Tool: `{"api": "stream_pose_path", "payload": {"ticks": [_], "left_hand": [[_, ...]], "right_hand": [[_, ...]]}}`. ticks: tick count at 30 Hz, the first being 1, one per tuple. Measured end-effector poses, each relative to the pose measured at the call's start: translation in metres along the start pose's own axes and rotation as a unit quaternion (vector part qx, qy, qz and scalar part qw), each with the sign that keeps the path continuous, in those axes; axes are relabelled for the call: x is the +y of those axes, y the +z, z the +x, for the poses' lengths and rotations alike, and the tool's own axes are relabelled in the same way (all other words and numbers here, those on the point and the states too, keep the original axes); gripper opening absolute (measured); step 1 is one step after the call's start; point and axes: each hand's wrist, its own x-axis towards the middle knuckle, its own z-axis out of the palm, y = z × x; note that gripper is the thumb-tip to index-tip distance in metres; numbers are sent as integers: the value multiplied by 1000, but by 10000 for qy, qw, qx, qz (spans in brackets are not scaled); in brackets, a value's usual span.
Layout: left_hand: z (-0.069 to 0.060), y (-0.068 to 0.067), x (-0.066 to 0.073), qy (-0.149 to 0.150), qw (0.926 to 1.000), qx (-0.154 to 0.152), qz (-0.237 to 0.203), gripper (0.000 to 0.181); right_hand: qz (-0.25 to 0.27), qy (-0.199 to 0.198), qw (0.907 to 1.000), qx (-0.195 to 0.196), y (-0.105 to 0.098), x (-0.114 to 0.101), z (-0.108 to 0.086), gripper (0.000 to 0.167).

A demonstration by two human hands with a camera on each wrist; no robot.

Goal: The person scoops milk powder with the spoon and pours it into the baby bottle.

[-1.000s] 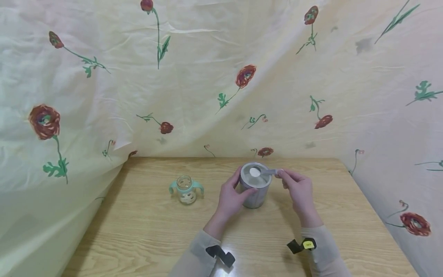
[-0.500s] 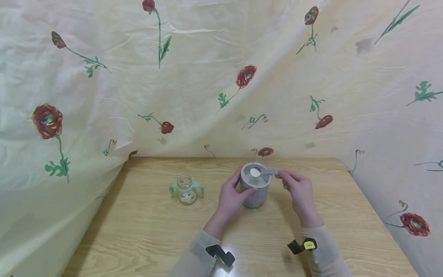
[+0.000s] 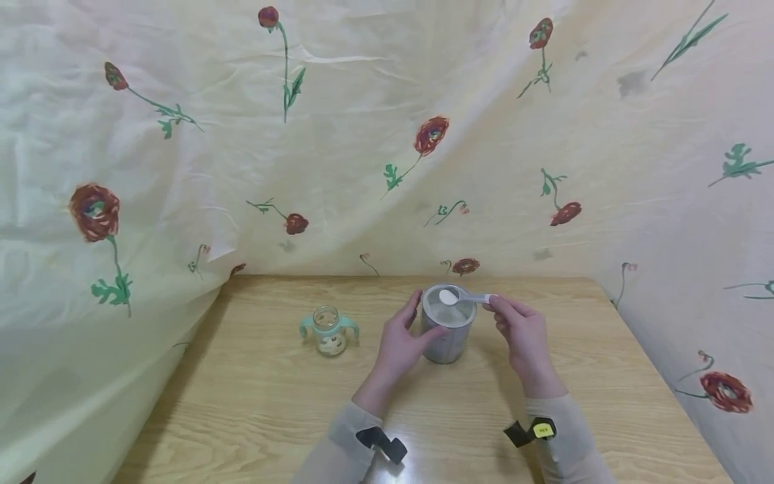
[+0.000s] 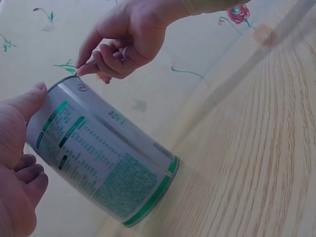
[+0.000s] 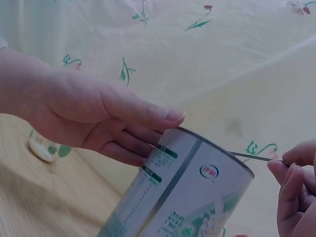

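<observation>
A milk powder can (image 3: pixel 446 344) stands on the table, its open top facing up. My left hand (image 3: pixel 400 344) holds it from the left, thumb near the rim in front and fingers at the far side. In the right wrist view the can (image 5: pixel 185 190) shows a printed label and metal seam. My right hand (image 3: pixel 525 336) pinches the end of a scoop's handle (image 3: pixel 476 298). The scoop's bowl (image 3: pixel 449 297), heaped with white powder, is over the can's mouth. Seen from the left wrist, the right hand (image 4: pixel 131 39) is above the can's rim, the scoop hidden there.
A small glass baby bottle (image 3: pixel 330 341) with two teal handles and no cap stands to the left of the can. The wooden table (image 3: pixel 254 403) ends at a cream floral cloth (image 3: pixel 338 154) behind and at both sides.
The scoop has tipped and lifted slightly at the can's mouth, its powder-filled bowl now showing more clearly. My left hand stays on the can. The head view has shifted a little.
</observation>
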Motion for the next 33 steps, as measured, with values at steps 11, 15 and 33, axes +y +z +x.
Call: {"api": "stream_pose_path", "payload": {"ticks": [11, 15, 33], "left_hand": [[-4, -27, 10, -149, 9998, 70, 122, 87], [-7, -43, 13, -226, 9996, 140, 36, 83], [-30, -143, 17, 281, 9962, 704, 437, 79]], "right_hand": [[854, 408, 9955, -37, 7, -8, -4, 13], [1054, 433, 9934, -132, 11, -10, -7, 14], [1511, 234, 9870, -490, 48, -24, -24, 22]]}}
